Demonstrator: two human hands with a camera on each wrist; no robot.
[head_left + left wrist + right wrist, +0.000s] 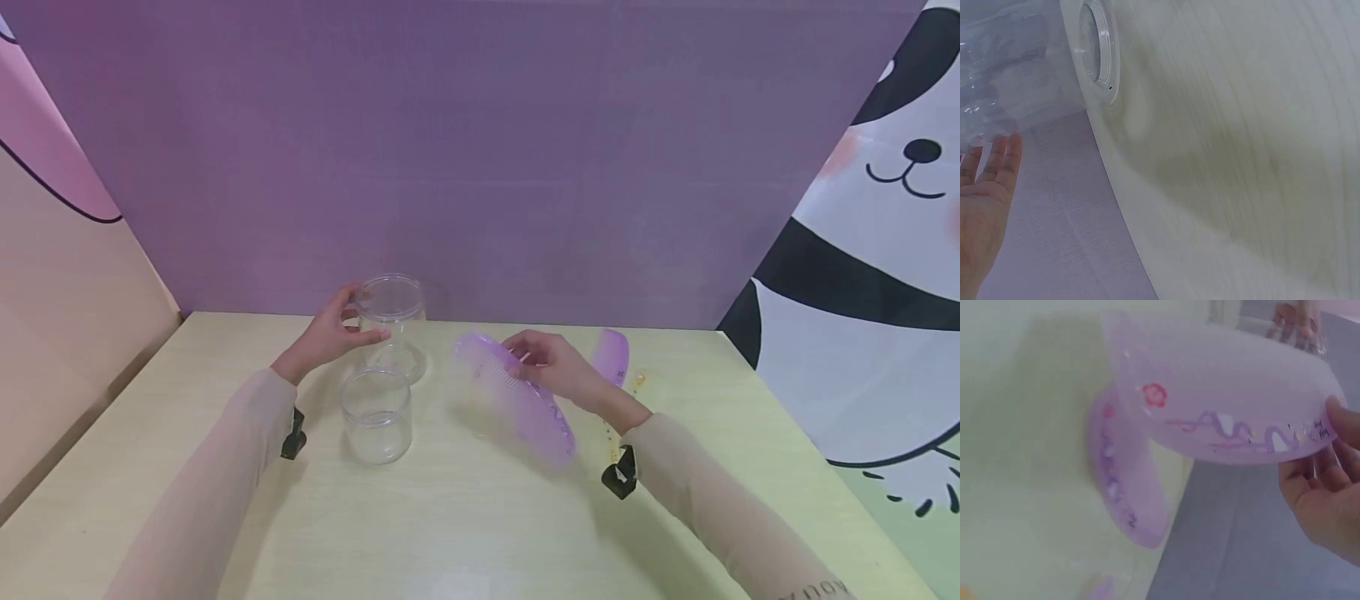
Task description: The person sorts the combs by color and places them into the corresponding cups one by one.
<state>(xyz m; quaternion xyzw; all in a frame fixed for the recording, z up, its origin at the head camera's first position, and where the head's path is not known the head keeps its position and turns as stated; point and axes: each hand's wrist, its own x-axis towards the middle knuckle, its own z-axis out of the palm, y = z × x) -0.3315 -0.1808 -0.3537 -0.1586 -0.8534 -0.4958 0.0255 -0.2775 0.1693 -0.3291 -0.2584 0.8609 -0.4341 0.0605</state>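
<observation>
Item: short clear plastic jar (377,429), cylindrical, upright on a pale wood-grain tabletop (450,533); landmark for this entry.

Item: tall clear plastic cylinder (403,329), roughly upright, directly behind the short jar; the head view does not settle whether the two touch. Left hand (324,335) grips its side, thumb across the front, fingers round the far side.

Item: curved translucent lilac plastic piece (542,421), held tilted to the right of the short jar. Right hand (561,365) pinches its edge between thumb and fingers. Decoration, per right wrist view: pink flower (1154,395), wavy purple ribbon motifs, small dark lettering; fine comb-like lines near the fingers.

Item: second curved lilac plastic piece (612,357), similarly decorated, farther right of the short jar, partly hidden by the right hand.

Item: gold-coloured beaded article (639,382), farthest right of the short jar, partly behind the right wrist; exact form unclear.

Setting: plain purple panel (465,167) behind the short jar; black-and-white panda print (847,358) well to its right.
</observation>
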